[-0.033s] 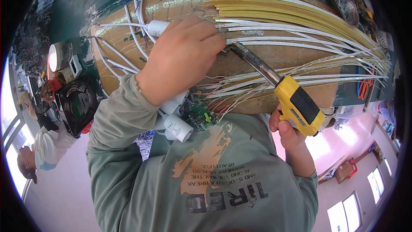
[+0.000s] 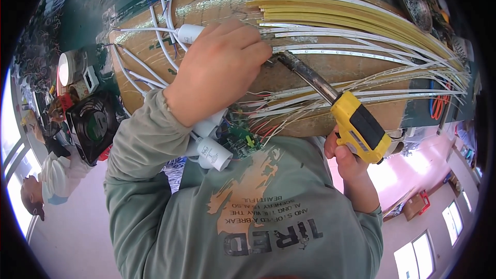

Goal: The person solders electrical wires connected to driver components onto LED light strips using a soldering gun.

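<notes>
My left hand (image 2: 217, 70) is closed in a pinch over the board, back of the hand up; its fingertips and whatever they grip are mostly hidden. A white cylindrical housing (image 2: 190, 34) with a white cable shows just behind its knuckles. My right hand (image 2: 345, 155) grips a yellow and black soldering gun (image 2: 364, 126) by its handle. The gun's dark tip points at the left fingertips, close to the end of a white LED strip (image 2: 330, 52). Below my left wrist lie more white cylinders (image 2: 213, 154) and green circuit boards (image 2: 242, 141) with thin red and white wires.
Bundled yellow and white strips (image 2: 320, 10) spread across the brown board (image 2: 294, 82) to the right. White cables (image 2: 137, 64) lie at left. A black fan (image 2: 93, 126) stands at the table's left edge, near a round container (image 2: 67, 68). Another person (image 2: 59, 178) sits at far left.
</notes>
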Demonstrator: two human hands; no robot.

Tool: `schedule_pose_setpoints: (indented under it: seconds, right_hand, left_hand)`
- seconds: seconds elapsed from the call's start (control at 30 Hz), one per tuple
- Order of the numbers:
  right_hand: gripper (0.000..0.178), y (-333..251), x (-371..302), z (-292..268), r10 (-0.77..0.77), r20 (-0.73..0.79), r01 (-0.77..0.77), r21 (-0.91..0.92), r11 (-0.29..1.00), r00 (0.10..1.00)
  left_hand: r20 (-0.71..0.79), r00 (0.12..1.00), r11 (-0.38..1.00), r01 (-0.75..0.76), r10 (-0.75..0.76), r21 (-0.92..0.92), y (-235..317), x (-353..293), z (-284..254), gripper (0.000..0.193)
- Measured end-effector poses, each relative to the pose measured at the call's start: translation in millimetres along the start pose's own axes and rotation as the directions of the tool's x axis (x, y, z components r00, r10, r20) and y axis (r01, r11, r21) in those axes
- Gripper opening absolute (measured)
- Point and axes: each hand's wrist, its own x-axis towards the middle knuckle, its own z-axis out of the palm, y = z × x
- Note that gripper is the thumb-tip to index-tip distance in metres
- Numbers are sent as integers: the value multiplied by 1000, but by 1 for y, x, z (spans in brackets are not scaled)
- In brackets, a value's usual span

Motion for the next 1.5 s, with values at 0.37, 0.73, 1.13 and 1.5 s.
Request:
schedule_pose_setpoints:
  seconds: [0.37,0.73,1.13,1.5]
  right_hand:
    - [21,-6,1,-2,-12,35,3,233,972,999]
    - [20,-7,-1,-6,27,58,-38,196,980,998]
    - [68,3,-3,-1,-26,-33,25,-13,1000,999]
    - [65,3,-2,1,-40,-48,39,-10,999,998]
  left_hand:
    - [-3,1000,1000,15,-15,-17,1,0,0,21]
    - [-3,1000,1000,18,-18,3,2,1,0,21]
    - [-7,1000,1000,19,-19,17,2,0,1,21]
    - [-79,996,998,43,-47,-48,2,2,3,16]
